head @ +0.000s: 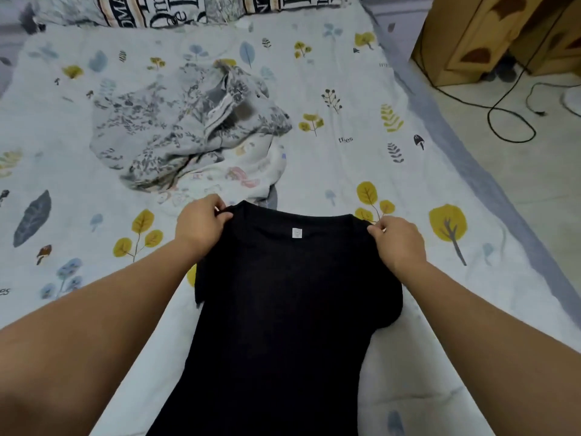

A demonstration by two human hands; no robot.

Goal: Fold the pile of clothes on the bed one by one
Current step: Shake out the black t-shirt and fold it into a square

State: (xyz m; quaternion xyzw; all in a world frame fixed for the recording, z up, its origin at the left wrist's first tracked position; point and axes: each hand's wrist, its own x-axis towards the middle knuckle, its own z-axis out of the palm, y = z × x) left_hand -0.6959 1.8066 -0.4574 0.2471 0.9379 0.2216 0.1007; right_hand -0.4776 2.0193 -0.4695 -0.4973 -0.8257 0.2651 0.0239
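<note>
A bed [345, 99] fills most of the view, covered by a pale sheet printed with yellow trees, blue leaves and small dark sprigs. At the far edge lie pillows [176, 9] with large black lettering on striped covers, cut off by the top of the frame. To the right, past a grey border strip on the sheet, is a light tiled floor [518, 171] with a black cable [509, 121] looping across it, and in the far right corner stands a wooden cabinet [490, 36] with brown leaf-shaped insets.

A black T-shirt [283, 309] lies spread on the near middle of the bed, neckline away from the person, a small white label showing inside the collar. The left hand [201, 225] pinches the left shoulder of the shirt between thumb and fingers; the right hand [399, 243] pinches the right shoulder the same way. Both forearms reach in from the near corners.

Beyond the shirt, left of centre, sits a rumpled pile of clothes [188, 130]: a grey leaf-patterned garment on top, a white piece with faint pink print beneath it.

The shirt's hem runs out of the bottom of the frame, and its sleeves are partly covered by the forearms. How many garments the pile holds cannot be made out.
</note>
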